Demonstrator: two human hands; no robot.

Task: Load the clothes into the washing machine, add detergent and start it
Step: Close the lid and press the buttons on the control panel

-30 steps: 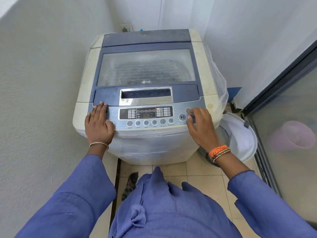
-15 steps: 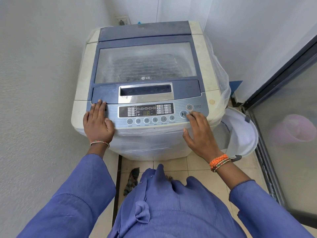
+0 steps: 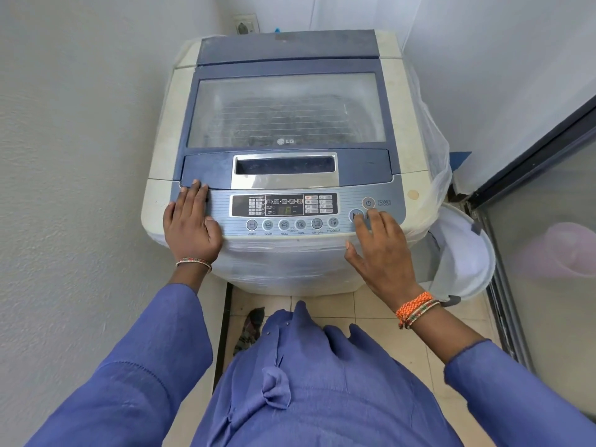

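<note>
Standing in a narrow corner between two white walls, the top-loading washing machine (image 3: 287, 108) has its lid (image 3: 287, 108) down flat. The lid's window is cloudy; only faint horizontal ridges of the drum show through it, and whether clothes lie inside cannot be made out. No detergent container can be identified anywhere in view.

The left hand (image 3: 190, 227) lies flat on the left end of the control panel (image 3: 283, 209), fingers straight and together, tips touching the lower edge of the lid frame. It holds nothing.

The right hand (image 3: 382, 253) is spread, fingers extended, thumb held out over the machine's front face. Its index fingertip sits on the round start/pause button (image 3: 355, 215), covering most of that button; the other fingertips rest on the panel just to the right. The power button (image 3: 368, 203) above it is uncovered. It grips nothing.

The display (image 3: 283, 205) shows a dim lit character, too small to read with certainty. The labels under the row of round buttons are partly legible.

A clear plastic wrap (image 3: 432, 140) covers the machine's right side and front. To the right, a white laundry basket (image 3: 464, 253) stands on the floor, partly hidden behind the machine. A pale pink tub (image 3: 571, 250) shows blurred behind the glass door (image 3: 548, 221). The wall socket (image 3: 246, 24) sits behind the machine; its plug is indistinct.
</note>
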